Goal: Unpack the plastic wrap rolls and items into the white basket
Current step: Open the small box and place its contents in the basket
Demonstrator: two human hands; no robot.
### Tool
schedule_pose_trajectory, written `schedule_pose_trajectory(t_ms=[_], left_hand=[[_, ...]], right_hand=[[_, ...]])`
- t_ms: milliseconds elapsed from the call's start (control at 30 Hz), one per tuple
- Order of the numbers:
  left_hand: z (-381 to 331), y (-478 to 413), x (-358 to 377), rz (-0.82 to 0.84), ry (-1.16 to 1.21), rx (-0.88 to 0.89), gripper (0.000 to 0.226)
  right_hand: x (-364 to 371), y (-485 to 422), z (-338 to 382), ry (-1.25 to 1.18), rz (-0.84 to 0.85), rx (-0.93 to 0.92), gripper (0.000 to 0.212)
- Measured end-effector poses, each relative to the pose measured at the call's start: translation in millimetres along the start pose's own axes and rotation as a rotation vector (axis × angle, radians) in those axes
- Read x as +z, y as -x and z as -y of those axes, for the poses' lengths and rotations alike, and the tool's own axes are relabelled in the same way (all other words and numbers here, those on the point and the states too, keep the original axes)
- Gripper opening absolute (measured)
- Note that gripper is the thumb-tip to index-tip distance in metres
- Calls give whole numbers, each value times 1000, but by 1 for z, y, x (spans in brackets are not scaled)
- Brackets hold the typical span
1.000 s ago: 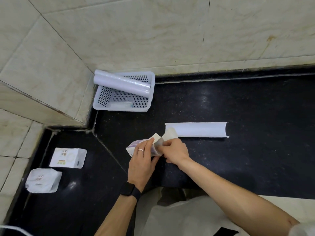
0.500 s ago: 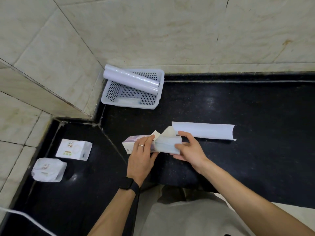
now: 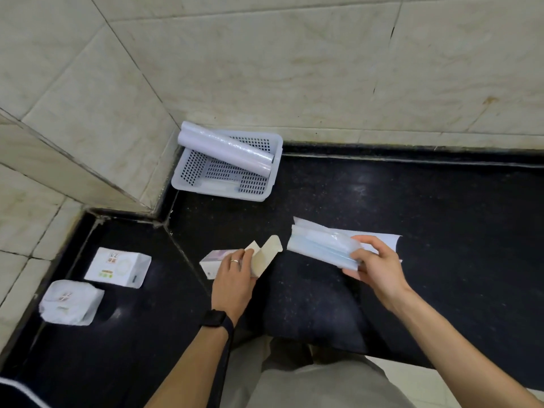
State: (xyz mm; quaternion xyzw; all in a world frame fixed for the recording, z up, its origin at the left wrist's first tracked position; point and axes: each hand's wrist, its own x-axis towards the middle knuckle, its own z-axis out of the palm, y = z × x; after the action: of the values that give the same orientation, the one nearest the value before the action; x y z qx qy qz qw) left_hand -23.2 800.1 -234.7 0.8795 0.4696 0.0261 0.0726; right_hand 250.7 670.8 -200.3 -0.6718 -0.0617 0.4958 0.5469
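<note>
My left hand (image 3: 234, 278) grips a small purple and white carton (image 3: 216, 259) with its end flaps open, low over the black counter. My right hand (image 3: 375, 265) holds a pale blue bundle in clear plastic (image 3: 322, 248), fully clear of the carton and just to its right. The white perforated basket (image 3: 266, 188) stands in the back corner against the tiled wall. A plastic wrap roll (image 3: 225, 147) lies slanted across its rim, and a flat clear item (image 3: 217, 185) rests on its floor.
A curved white cardboard sleeve (image 3: 388, 240) lies on the counter behind my right hand. At the left sit a white printed box (image 3: 117, 266) and a white soft pack (image 3: 70, 301). Tiled walls close off the back and left; the counter's front edge is near my body.
My right hand has drawn the plastic-wrapped blue bundle out of the carton and moved it to the right. My left hand has kept hold of the carton, whose flaps now stand open.
</note>
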Motion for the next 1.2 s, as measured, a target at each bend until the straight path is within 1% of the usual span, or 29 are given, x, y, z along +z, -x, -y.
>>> schedule_pose_trajectory(t_ms=[67,167,200,300,400,467,500,533,567,600,633,667,700,767,833,900,933,1000,1067,1100,1167,1200], left_hand=[[-9,-3,7,55,-7,-27,65],[-20,1,19,237,-23,-3,73],[-22,4,22,256,7,-4,71],[-21,6,11,186,247,-68,54],[-14,3,-13,39,452,-136,49],[-11,-1,-29,-76,607,-227,46],[-11,-5,-37,-95,720,-293,42],[-12,-8,-46,-79,869,-381,36],[-14,-13,-56,-32,1058,-488,31],[-16,-18,-63,46,1236,-598,36],[-17,-23,-68,141,1369,-687,50],[-18,-27,-73,241,1451,-747,65],[-18,-31,-76,323,1511,-785,72],[-19,-34,-77,426,1613,-848,69],[-19,-36,-77,449,1662,-859,55],[-17,-36,-74,457,1619,-793,41],[-15,-37,-73,456,1602,-761,40],[-12,-38,-71,422,1597,-735,42],[-10,-41,-71,375,1580,-719,43],[-10,-43,-71,361,1559,-705,43],[-9,-47,-71,331,1513,-671,45],[-8,-50,-71,308,1487,-652,46]], right_hand=[[-7,-1,6,-16,-11,-14,29],[-10,0,10,-21,3,-38,29],[-11,1,11,-14,12,-48,29],[-7,0,13,22,50,-70,29],[1,-3,14,70,90,-72,30],[9,-5,16,103,126,-79,30],[15,-5,16,121,149,-86,30],[19,-5,17,138,178,-94,30],[25,-6,17,157,210,-100,30],[30,-6,17,177,244,-102,30],[36,-5,17,197,277,-104,30],[41,-5,18,212,311,-108,30],[46,-5,18,231,341,-118,30],[54,-7,19,303,380,-161,30],[59,-9,21,377,391,-203,30],[61,-13,25,385,410,-198,33],[61,-15,27,340,438,-157,35],[60,-19,33,160,534,7,31],[59,-22,36,7,598,151,35],[60,-24,36,12,588,170,38],[64,-29,33,126,501,143,45],[67,-32,31,185,460,119,44]])
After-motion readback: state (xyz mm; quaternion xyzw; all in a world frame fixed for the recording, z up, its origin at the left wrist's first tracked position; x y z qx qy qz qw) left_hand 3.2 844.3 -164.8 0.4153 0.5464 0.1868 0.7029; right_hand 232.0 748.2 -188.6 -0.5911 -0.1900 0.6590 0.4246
